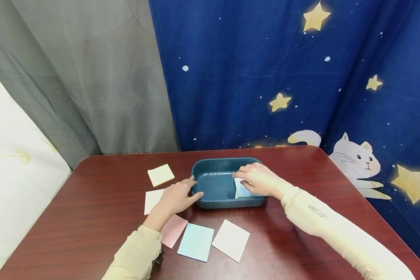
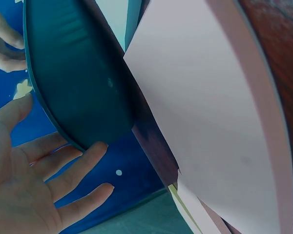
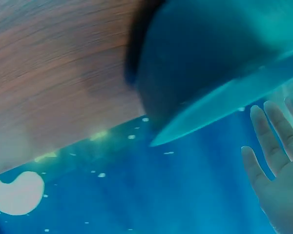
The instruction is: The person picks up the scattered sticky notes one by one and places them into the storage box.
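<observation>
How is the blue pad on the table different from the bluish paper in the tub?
The blue pad lies on the table, while the bluish paper is inside the tub. The blue pad's whole top shows in the head view; the right hand hides part of the bluish paper. Both look light blue.

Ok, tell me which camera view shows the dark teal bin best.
The head view: it shows the bin from above, its rim and inside floor, though the right hand covers part of the right end. Both wrist views show only its outer wall and part of its rim up close, cut off by the picture's edge.
</observation>
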